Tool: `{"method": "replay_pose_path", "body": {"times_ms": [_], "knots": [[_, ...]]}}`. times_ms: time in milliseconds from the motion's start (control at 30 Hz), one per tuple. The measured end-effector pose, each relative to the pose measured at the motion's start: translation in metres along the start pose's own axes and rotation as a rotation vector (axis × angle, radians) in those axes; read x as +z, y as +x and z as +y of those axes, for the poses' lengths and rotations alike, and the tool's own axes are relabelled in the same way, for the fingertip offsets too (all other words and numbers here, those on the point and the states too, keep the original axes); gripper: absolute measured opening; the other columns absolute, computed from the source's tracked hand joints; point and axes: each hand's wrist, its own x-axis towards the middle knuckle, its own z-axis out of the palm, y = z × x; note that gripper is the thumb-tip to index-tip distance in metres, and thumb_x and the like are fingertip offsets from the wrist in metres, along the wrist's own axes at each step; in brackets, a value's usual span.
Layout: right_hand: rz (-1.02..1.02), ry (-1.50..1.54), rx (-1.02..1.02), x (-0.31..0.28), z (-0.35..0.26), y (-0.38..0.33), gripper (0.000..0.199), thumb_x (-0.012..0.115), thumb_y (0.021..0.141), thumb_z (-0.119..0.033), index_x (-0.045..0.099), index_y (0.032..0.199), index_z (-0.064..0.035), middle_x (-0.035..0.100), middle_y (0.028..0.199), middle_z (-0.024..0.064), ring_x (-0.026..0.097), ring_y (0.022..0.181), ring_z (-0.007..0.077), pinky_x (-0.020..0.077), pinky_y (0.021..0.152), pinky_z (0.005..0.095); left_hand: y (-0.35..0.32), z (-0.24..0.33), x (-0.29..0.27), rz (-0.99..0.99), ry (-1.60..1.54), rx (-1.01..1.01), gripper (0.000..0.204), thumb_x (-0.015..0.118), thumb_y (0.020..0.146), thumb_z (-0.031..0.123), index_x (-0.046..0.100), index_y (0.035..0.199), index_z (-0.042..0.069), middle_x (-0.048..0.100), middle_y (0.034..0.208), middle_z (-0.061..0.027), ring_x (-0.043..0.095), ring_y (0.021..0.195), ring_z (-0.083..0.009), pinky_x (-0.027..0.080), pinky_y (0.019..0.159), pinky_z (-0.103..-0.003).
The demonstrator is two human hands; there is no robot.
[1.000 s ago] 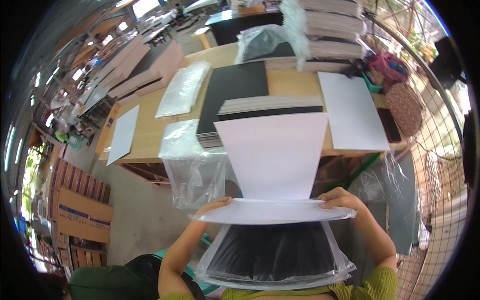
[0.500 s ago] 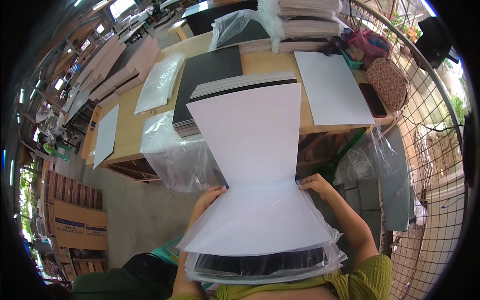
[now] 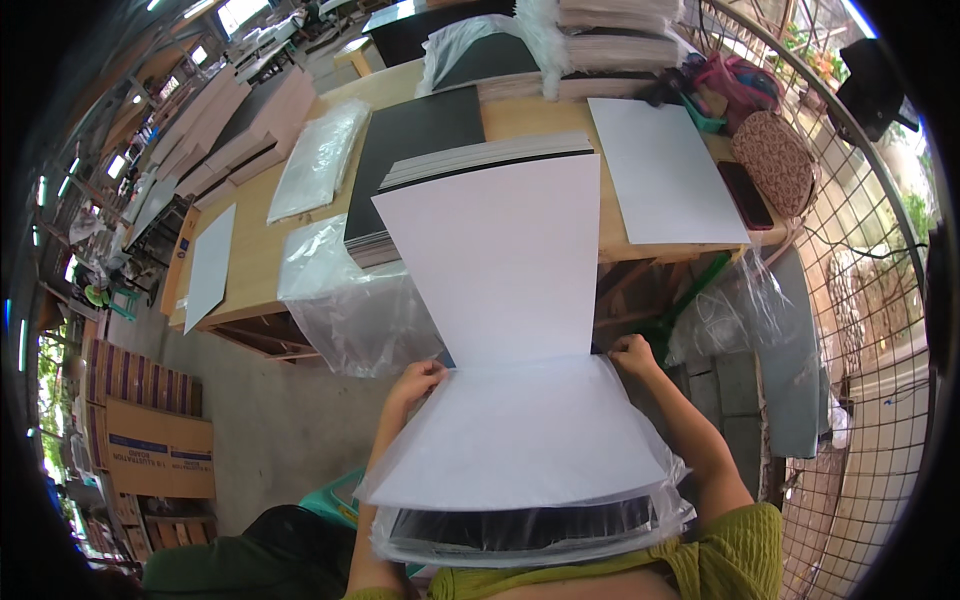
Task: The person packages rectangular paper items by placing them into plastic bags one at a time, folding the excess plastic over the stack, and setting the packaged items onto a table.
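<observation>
A white sheet (image 3: 520,430) in clear plastic (image 3: 672,500) is spread before the counter (image 3: 520,116), the plastic's left edge pinched by the fingers of the left hand (image 3: 416,382); whether anything is grasped by the right hand's (image 3: 635,357) curled fingers cannot be told. Black boards (image 3: 425,125) are stacked on the counter.

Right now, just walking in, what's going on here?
A seated-height view shows a person with a white sheet edged by clear plastic in front of them. Their left hand is at its far left corner, the right hand by the far right one; whether either grips is hard to tell. A white board rises just beyond. Farther back, a black stack sits on the table.
</observation>
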Motion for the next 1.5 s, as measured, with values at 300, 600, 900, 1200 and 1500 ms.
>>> {"method": "replay_pose_path", "body": {"times_ms": [300, 600, 900, 1200, 1500], "knots": [[-0.248, 0.229, -0.105, -0.013, -0.067, -0.03, 0.023, 0.072, 0.076, -0.02, 0.065, 0.079, 0.0022, 0.062, 0.076, 0.0044, 0.057, 0.072, 0.0135, 0.0453, 0.067, 0.026, -0.024, 0.029, 0.038, 0.119, -0.46, -0.064, 0.019, 0.064, 0.088, 0.028, 0.056, 0.094, 0.011, 0.054, 0.075, 0.0035, 0.052, 0.064, -0.009, 0.043, 0.058, -0.026], [-0.453, 1.105, 0.182, -0.015, -0.041, -0.026, 0.022, 0.063, 0.079, -0.012, 0.052, 0.097, -0.0046, 0.051, 0.08, 0.0014, 0.047, 0.071, 0.0118, 0.035, 0.063, 0.0243, -0.003, 0.005, 0.021, 0.014, -0.29, -0.105, 0.029, 0.067, 0.084, 0.022, 0.053, 0.104, 0.006, 0.056, 0.084, -0.0002, 0.051, 0.069, -0.0096, 0.042, 0.061, -0.025], [-0.462, 0.68, 0.199, -0.021, -0.042, 0.003, 0.045, 0.071, 0.065, -0.004, 0.055, 0.107, 0.0031, 0.061, 0.088, 0.0101, 0.058, 0.079, 0.016, 0.0445, 0.066, 0.0285, 0.009, 0.007, 0.017, 0.104, -0.115, 0.077, 0.043, 0.064, 0.083, 0.011, 0.046, 0.121, -0.001, 0.058, 0.093, -0.0066, 0.055, 0.074, -0.0122, 0.045, 0.065, -0.026], [0.057, 0.323, 0.064, 0.0, 0.003, 0.007, 0.03, 0.066, 0.065, -0.002, 0.067, 0.095, 0.0023, 0.066, 0.085, 0.0085, 0.057, 0.075, 0.0122, 0.0445, 0.062, 0.0284, 0.02, -0.022, 0.007, 0.425, 0.362, 0.306, 0.027, 0.061, 0.082, 0.01, 0.058, 0.108, 0.003, 0.063, 0.099, -0.0123, 0.06, 0.082, -0.0198, 0.048, 0.069, -0.034], [-0.204, 0.521, -0.347, -0.004, -0.045, -0.047, 0.035, 0.054, 0.092, -0.035, 0.072, 0.097, -0.0056, 0.069, 0.091, 0.0067, 0.048, 0.088, 0.0133, 0.0358, 0.085, 0.0304, -0.047, 0.034, 0.037, -0.072, 0.155, 0.499, 0.034, 0.05, 0.092, 0.032, 0.063, 0.11, 0.006, 0.058, 0.117, -0.0105, 0.047, 0.118, -0.022, 0.038, 0.096, -0.039]]}}
